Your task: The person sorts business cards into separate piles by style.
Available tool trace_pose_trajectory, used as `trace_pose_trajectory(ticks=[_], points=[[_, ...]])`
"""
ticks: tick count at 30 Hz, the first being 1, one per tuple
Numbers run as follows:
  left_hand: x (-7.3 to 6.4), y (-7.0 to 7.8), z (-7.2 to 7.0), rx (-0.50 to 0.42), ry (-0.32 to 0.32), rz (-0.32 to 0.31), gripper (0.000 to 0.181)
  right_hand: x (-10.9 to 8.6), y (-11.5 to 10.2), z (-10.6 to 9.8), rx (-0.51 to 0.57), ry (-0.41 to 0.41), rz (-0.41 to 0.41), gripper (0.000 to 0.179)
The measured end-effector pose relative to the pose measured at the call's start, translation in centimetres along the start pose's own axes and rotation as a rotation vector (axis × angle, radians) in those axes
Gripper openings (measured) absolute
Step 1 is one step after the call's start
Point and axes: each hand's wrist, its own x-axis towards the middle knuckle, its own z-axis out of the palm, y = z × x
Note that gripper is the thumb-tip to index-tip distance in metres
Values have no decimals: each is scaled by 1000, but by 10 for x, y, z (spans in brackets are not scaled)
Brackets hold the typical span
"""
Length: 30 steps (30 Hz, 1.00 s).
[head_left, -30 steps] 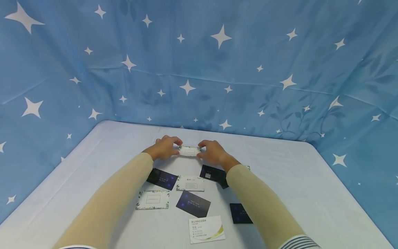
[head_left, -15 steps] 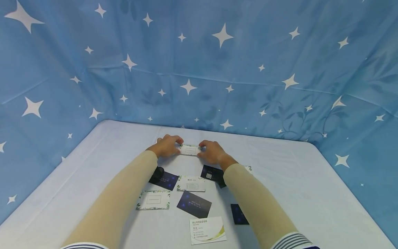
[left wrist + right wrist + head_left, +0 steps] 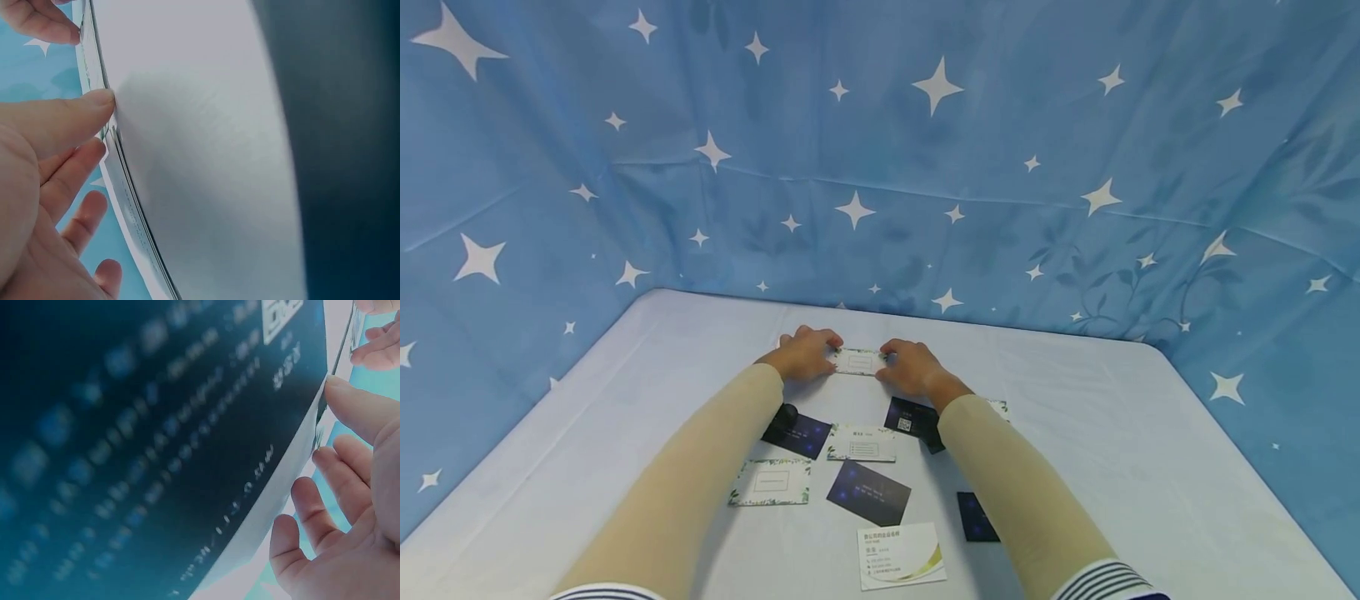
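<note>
Toward the far side of the table lies a white business card with leafy borders (image 3: 859, 362). My left hand (image 3: 805, 353) pinches its left end, thumb at the near corner and index finger at the far one. At the opposite end, my right hand (image 3: 913, 367) grips the card the same way. The left wrist view shows the left thumb (image 3: 81, 115) touching the card's thin edge, other fingers loosely bent. In the right wrist view, the right thumb (image 3: 356, 406) meets a card edge, seen past a blurred dark card (image 3: 162, 462) close to the lens.
Nearer me lie dark cards (image 3: 868, 493), (image 3: 808, 435), a dark card with a QR code (image 3: 908, 417), leafy white cards (image 3: 861, 444), (image 3: 771, 483) and a white-and-gold card (image 3: 901, 556). My right sleeve partly covers another dark card (image 3: 976, 517). A starry blue curtain (image 3: 880, 167) hangs behind.
The held card looked slightly bowed a second ago and now looks flat, shifted slightly up in the view. Both hands keep hold of it and have barely moved.
</note>
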Motion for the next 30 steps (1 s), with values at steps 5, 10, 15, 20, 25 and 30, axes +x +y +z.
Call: trace_pose_trajectory(ticks=[5, 10, 15, 20, 25, 30], points=[[-1, 2, 0, 8, 5, 9, 48, -2, 0, 0, 13, 1, 20, 55], [-8, 2, -3, -19, 4, 5, 49, -9, 0, -5, 37, -4, -5, 59], [-19, -1, -6, -20, 25, 49, 50, -25, 3, -17, 37, -6, -113, 58], [-38, -2, -5, -12, 36, 81, 51, -47, 10, -20, 76, -31, -144, 58], [-60, 1, 0, 26, 47, 122, 51, -70, 13, -15, 42, -34, -193, 59], [-81, 8, 9, 52, 16, 170, 51, -88, 12, -8, 27, -67, -256, 59]])
